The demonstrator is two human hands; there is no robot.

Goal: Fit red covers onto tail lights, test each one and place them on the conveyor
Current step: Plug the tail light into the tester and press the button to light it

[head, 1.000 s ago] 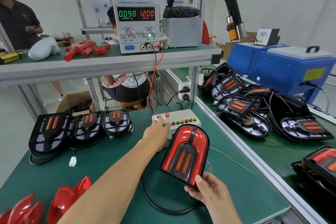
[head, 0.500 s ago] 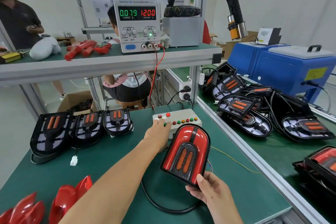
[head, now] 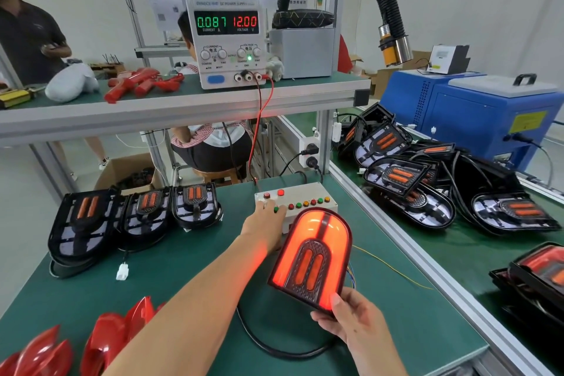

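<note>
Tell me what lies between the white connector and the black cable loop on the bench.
In the head view, the left forearm crosses over the green mat between the connector and the cable loop; nothing else lies there.

Glowing red tail light (head: 311, 256), green bench (head: 396, 330)

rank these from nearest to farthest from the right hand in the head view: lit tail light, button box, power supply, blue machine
1. lit tail light: gripped at its lower edge by the right hand.
2. button box: just behind the light, under the left hand.
3. blue machine: far right, past the conveyor.
4. power supply: on the upper shelf.
The last two are close to call.
</note>
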